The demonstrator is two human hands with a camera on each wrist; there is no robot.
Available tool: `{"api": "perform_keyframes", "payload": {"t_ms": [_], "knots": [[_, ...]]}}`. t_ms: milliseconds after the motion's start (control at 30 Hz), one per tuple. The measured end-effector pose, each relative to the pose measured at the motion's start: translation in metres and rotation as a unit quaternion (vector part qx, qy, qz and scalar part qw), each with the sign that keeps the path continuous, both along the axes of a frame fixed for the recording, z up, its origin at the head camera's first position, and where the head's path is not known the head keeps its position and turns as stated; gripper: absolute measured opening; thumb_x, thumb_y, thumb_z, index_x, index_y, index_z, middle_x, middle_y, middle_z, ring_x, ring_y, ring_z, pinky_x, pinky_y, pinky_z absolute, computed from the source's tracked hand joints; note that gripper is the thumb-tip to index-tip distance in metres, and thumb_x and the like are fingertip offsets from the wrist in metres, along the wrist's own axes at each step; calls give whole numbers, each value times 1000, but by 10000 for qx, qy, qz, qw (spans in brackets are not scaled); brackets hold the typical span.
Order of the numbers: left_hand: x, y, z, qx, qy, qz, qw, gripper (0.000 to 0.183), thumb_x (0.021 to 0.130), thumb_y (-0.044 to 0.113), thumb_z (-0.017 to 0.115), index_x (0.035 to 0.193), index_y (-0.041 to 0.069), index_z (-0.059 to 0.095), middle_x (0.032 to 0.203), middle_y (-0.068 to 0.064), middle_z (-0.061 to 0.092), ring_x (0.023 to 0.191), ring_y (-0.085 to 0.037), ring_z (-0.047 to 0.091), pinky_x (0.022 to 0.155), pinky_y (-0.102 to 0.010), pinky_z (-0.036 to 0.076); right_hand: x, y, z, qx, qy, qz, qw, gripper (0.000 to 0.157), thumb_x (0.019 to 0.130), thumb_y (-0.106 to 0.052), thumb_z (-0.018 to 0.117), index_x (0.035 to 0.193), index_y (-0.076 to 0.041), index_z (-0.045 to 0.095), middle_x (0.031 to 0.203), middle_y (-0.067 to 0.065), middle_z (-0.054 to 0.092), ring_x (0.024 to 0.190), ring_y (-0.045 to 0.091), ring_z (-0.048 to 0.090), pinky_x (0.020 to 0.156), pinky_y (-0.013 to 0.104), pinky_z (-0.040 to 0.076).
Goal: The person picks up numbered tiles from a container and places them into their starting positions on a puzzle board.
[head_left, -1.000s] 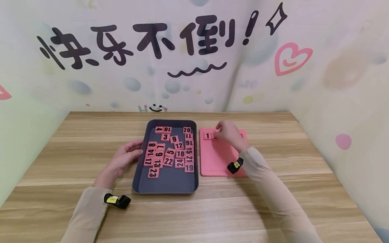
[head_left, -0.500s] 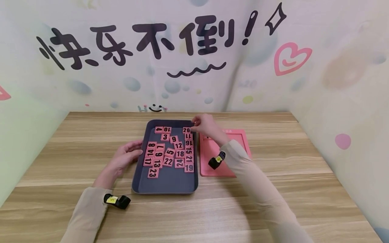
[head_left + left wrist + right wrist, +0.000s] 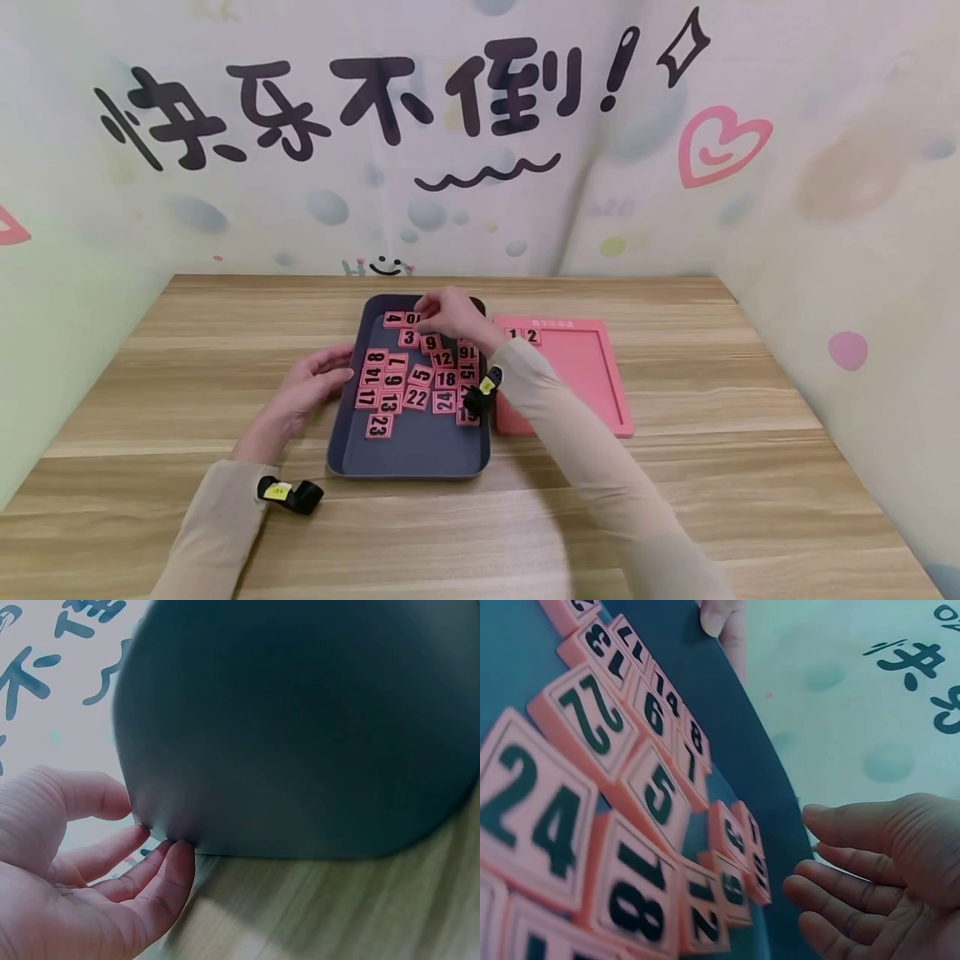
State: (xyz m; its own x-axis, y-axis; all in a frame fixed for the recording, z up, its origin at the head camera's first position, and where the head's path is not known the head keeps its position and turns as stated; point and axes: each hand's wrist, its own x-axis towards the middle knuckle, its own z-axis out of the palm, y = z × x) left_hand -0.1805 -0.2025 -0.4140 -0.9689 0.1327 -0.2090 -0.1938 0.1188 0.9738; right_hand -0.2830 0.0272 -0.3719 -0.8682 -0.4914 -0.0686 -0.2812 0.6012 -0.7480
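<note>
A dark grey tray (image 3: 408, 454) lies on the table, with several pink number tiles in its middle and upper part. My left hand (image 3: 311, 387) rests its fingertips on the tray's left outer wall; the left wrist view shows thumb and fingers (image 3: 176, 870) against that wall. Over the tray's far part hovers my right hand (image 3: 453, 318), its fingertips near tile 10 (image 3: 412, 318), tile 3 (image 3: 408, 337) and tile 9 (image 3: 431, 343). In the right wrist view nothing shows between its loosely bent fingers. It hides the tray's upper right tiles in the head view.
Right of the tray lies a pink framed board (image 3: 555, 383), with tile 1 (image 3: 513, 336) and tile 2 (image 3: 532, 336) side by side at its upper left. A printed cloth wall (image 3: 300, 225) stands behind the wooden table (image 3: 712, 467).
My right hand has left the board's tile 2 and travelled left across to the tray's far part. Tile 2 now lies uncovered beside tile 1. My left hand has stayed at the tray.
</note>
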Motion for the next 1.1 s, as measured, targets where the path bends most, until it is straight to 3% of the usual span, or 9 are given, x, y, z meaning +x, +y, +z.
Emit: {"api": "perform_keyframes", "payload": {"t_ms": [200,467,1100], "knots": [[0,0,0,13,-2,-12,10000,54,92,1,50,141,-8,30,140,-30,35,98,-1,53,83,-17,47,-1,-12,-10,-23,-124,-52,9999,28,83,-7,70,109,1,66,94,11,67,78,17,61,63,21,47],[1,0,2,55,-5,3,10000,53,93,1,50,141,-8,30,140,-30,35,99,-2,53,83,-17,47,-4,-19,-23,223,-78,-280,9993,24,79,-5,74,103,-4,68,91,7,66,78,14,58,65,20,47],[1,0,1,30,-50,-1,10000,54,93,3,51,142,-6,31,141,-28,36,100,-3,53,83,-17,47,2,-25,-22,1043,387,172,9936,25,80,-9,74,103,-4,68,88,6,63,72,13,54,60,20,44]]}}
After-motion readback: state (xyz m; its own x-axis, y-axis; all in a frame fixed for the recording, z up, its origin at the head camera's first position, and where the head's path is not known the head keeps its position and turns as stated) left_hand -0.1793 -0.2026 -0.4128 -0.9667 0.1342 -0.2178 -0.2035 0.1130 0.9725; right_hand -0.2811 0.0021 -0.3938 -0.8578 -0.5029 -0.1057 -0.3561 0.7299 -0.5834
